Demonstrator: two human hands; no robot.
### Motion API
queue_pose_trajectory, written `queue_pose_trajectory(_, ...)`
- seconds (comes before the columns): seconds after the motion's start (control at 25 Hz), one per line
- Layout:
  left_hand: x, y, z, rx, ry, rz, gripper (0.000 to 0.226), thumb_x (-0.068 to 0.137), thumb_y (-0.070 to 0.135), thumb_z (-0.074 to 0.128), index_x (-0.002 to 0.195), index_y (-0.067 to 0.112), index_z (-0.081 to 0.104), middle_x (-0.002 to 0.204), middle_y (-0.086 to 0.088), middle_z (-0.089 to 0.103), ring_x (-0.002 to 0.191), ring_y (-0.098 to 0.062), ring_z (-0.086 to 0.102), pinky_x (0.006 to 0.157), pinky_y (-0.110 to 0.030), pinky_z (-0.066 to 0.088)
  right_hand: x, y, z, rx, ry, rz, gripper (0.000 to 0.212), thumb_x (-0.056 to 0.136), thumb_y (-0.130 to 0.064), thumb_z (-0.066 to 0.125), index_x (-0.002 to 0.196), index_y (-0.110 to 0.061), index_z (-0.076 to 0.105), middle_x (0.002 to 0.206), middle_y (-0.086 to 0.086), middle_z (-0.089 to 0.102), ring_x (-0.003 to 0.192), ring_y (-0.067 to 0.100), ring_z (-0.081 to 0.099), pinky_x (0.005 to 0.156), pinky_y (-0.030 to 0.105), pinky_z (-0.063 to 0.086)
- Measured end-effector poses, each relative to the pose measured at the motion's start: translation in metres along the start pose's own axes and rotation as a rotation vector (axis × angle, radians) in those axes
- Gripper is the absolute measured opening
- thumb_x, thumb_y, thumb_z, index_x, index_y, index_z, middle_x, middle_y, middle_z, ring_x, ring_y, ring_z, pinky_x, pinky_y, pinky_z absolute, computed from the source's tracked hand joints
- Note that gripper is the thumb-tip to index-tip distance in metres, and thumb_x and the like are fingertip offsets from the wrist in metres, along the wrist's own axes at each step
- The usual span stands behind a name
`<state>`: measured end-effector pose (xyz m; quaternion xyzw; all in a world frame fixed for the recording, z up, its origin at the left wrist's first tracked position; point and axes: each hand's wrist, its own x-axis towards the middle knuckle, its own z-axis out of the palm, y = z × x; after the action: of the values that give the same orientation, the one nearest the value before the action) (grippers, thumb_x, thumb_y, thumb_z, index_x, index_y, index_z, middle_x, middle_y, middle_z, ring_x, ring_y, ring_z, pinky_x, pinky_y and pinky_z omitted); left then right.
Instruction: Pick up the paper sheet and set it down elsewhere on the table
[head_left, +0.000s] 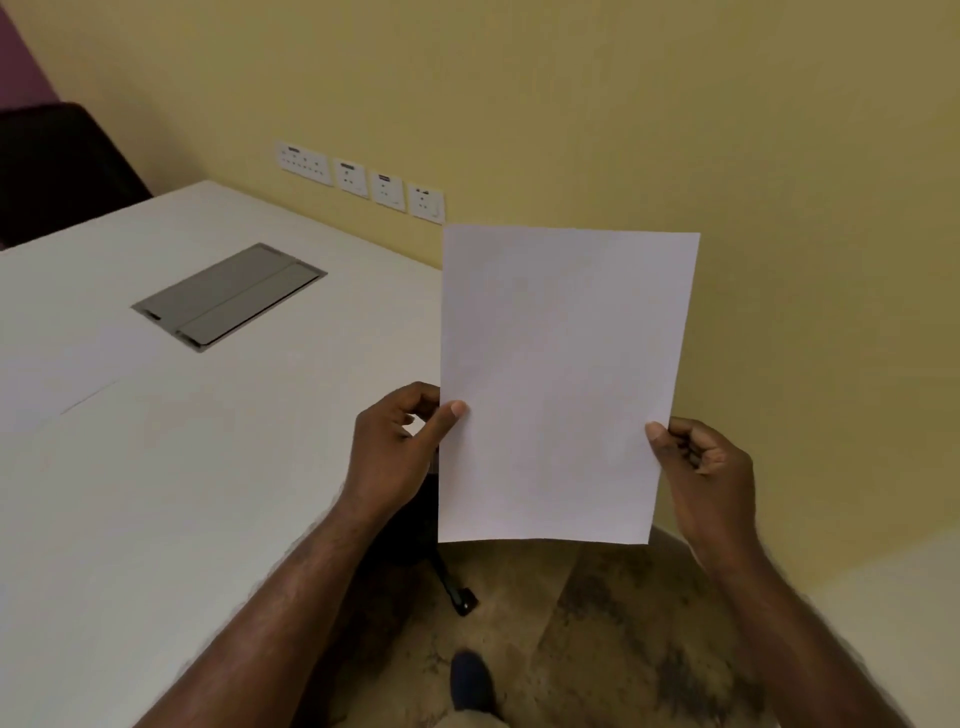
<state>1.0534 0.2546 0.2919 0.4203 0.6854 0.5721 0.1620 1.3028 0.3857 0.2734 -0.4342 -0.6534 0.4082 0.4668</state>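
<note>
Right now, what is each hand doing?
Left hand: pinches the left edge of the sheet of paper.
Right hand: pinches the sheet's right edge.

Left forearm: bare from the lower frame edge to the wrist, no sleeve in view, no watch or band.
Right forearm: bare likewise, no sleeve, strap or bracelet showing.
Left hand (400, 447): bare, no glove, no ring visible; thumbnail short and pale.
Right hand (701, 467): bare, no glove or ring visible; thumbnail short.
Shoe (470, 680): dark navy, rounded toe, blurred.
Trousers: a tan strip at the bottom edge, too small to tell more.
</note>
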Motion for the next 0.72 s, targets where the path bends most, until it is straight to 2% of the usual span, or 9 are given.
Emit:
queue_pose_trajectory(0.16,0.058,-0.024,-0.001,0.015,0.131,-0.046,0.006,0.086,0.033,0.067,0.081,0.035,0.068,0.085,0.021,0.070,0.079,0.001,0.062,0.074,-0.024,0.043,0.081,0.014,0.056,0.028,-0.120,-0.015,0.020,0.088,-0.021,0.067,0.080,-0.040,0.066,0.073,-0.029,0.069,0.067,-0.011,0.062,0.062,0.002,0.046)
queue_pose_trajectory(0.28,0.100,-0.038,-0.012,0.037,0.220,-0.070,0.005,0.086,0.034,0.066,0.081,0.035,0.068,0.084,0.022,0.069,0.078,0.001,0.061,0.074,-0.025,0.044,0.135,0.012,0.100,0.027,-0.208,-0.045,0.014,0.089,-0.022,0.067,0.084,-0.035,0.068,0.075,-0.028,0.070,0.070,-0.009,0.064,0.063,0.004,0.048)
queue_pose_trajectory(0.36,0.125,-0.044,-0.022,0.050,0.273,-0.086,0.006,0.086,0.034,0.066,0.081,0.035,0.068,0.084,0.022,0.069,0.076,0.003,0.060,0.073,-0.025,0.043,0.170,0.010,0.130,0.031,-0.265,-0.067,0.005,0.089,-0.024,0.066,0.091,-0.025,0.071,0.076,-0.022,0.071,0.070,-0.006,0.065,0.064,0.010,0.051)
queue_pose_trajectory(0.48,0.153,-0.053,-0.037,0.062,0.380,-0.119,0.005,0.086,0.034,0.066,0.082,0.032,0.069,0.083,0.021,0.070,0.073,0.005,0.059,0.072,-0.024,0.043,0.215,0.010,0.178,0.015,-0.346,-0.114,0.012,0.089,-0.027,0.066,0.096,-0.019,0.072,0.083,-0.012,0.071,0.076,0.006,0.067,0.073,0.027,0.055)
queue_pose_trajectory(0.56,0.170,-0.065,-0.046,0.081,0.453,-0.149,0.005,0.086,0.033,0.066,0.085,0.031,0.069,0.084,0.017,0.071,0.074,0.002,0.059,0.072,-0.025,0.044,0.240,0.013,0.215,0.012,-0.433,-0.117,0.009,0.089,-0.030,0.066,0.093,-0.024,0.071,0.084,-0.009,0.071,0.081,0.014,0.068,0.074,0.028,0.054)
queue_pose_trajectory(0.6,0.177,-0.072,-0.050,0.094,0.491,-0.169,0.003,0.087,0.032,0.066,0.087,0.032,0.069,0.083,0.016,0.070,0.075,0.001,0.059,0.071,-0.025,0.044,0.250,0.015,0.234,0.024,-0.487,-0.115,0.004,0.089,-0.031,0.066,0.088,-0.029,0.070,0.083,-0.011,0.071,0.080,0.013,0.067,0.073,0.024,0.054)
queue_pose_trajectory(0.72,0.196,-0.098,-0.058,0.171,0.621,-0.236,0.015,0.087,0.029,0.067,0.096,0.038,0.058,0.077,0.013,0.065,0.073,0.001,0.058,0.067,-0.018,0.043,0.280,0.026,0.295,0.037,-0.621,-0.150,0.015,0.088,-0.028,0.067,0.078,-0.038,0.064,0.075,-0.016,0.067,0.071,0.005,0.062,0.069,0.017,0.050)
